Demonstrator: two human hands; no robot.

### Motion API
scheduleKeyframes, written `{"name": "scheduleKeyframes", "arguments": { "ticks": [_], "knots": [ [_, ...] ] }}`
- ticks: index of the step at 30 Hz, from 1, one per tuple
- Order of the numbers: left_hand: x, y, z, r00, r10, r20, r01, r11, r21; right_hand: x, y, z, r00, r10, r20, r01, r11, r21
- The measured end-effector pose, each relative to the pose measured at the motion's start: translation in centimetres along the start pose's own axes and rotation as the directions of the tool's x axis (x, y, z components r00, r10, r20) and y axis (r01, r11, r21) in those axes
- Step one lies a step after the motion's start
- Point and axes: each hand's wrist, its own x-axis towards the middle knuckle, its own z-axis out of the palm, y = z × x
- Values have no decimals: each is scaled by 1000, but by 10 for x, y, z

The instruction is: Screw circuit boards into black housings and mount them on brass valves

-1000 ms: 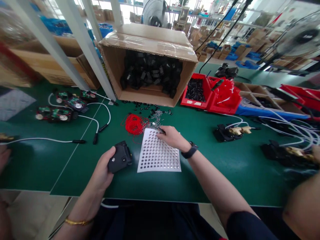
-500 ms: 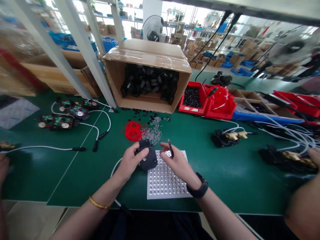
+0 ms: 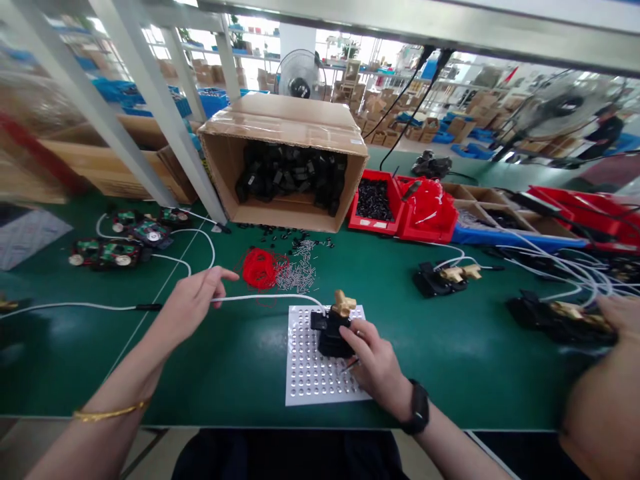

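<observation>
My right hand (image 3: 376, 362) is closed around a black plastic part (image 3: 329, 331) with a brass fitting (image 3: 344, 303) on top, resting on a white perforated plate (image 3: 310, 373). A thin dark tool sticks out under its fingers. A white cable (image 3: 265, 298) runs left from the black part. My left hand (image 3: 193, 303) pinches that cable, held out to the left above the green table (image 3: 450, 353). A red wire bundle (image 3: 257, 268) and a scatter of small metal pins (image 3: 299, 272) lie just beyond.
An open cardboard box (image 3: 287, 127) full of black parts stands behind. Red bins (image 3: 395, 220) sit to its right, circuit boards (image 3: 125, 240) with cables to the left. More black and brass assemblies (image 3: 443, 277) lie at right. Another person's arm (image 3: 607, 400) is at the right edge.
My left hand let go of the black part and moved left, taking the white cable. My right hand now holds the part on the plate, brass fitting showing.
</observation>
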Motion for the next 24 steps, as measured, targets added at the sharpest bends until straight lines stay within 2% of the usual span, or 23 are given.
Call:
{"name": "scheduleKeyframes", "arguments": {
  "ticks": [2, 5, 7, 9, 10, 11, 12, 13, 14, 16, 17, 20, 24],
  "knots": [
    [15, -9, -1, 999, -38, 1, 37, 974, 224, -1, 3, 15, 990, -133, 44, 139, 971, -193],
    [28, -13, 10, 992, -113, 52, 78, 891, 447, 0, -3, 21, 962, -214, 170, 256, 924, -285],
    [31, -10, 22, 997, -60, 42, 36, 898, 438, -4, -10, 10, 935, -226, 274, 294, 926, -238],
    [33, -3, 34, 998, 56, 37, -64, 950, 305, -11, -14, -4, 903, -235, 359, 292, 950, -113],
    [35, 2, 41, 993, 109, 42, -116, 968, 224, -12, -13, -11, 903, -232, 361, 261, 965, -33],
    [39, 6, 49, 987, 150, 57, -157, 976, 152, -11, -10, -15, 925, -196, 324, 193, 980, 42],
    [44, 11, 57, 981, 177, 83, -185, 978, 99, -7, -5, -18, 960, -105, 259, 82, 992, 98],
    [51, 16, 66, 975, 191, 114, -200, 977, 69, 1, 1, -17, 980, 38, 196, -65, 989, 135],
    [59, 20, 76, 969, 199, 146, -209, 976, 54, 14, 8, -14, 966, 201, 164, -226, 963, 148],
    [74, 28, 95, 956, 215, 199, -227, 973, 39, 46, 22, -2, 872, 446, 203, -471, 877, 98],
    [80, 31, 104, 951, 223, 216, -237, 971, 42, 64, 27, 5, 829, 484, 281, -514, 857, 43],
    [88, 40, 122, 940, 254, 228, -279, 956, 85, 105, 30, 25, 812, 447, 374, -469, 882, -35],
    [93, 31, 135, 929, 300, 216, -334, 932, 143, 122, 25, 47, 784, 466, 410, -435, 884, -171]
  ]
}}
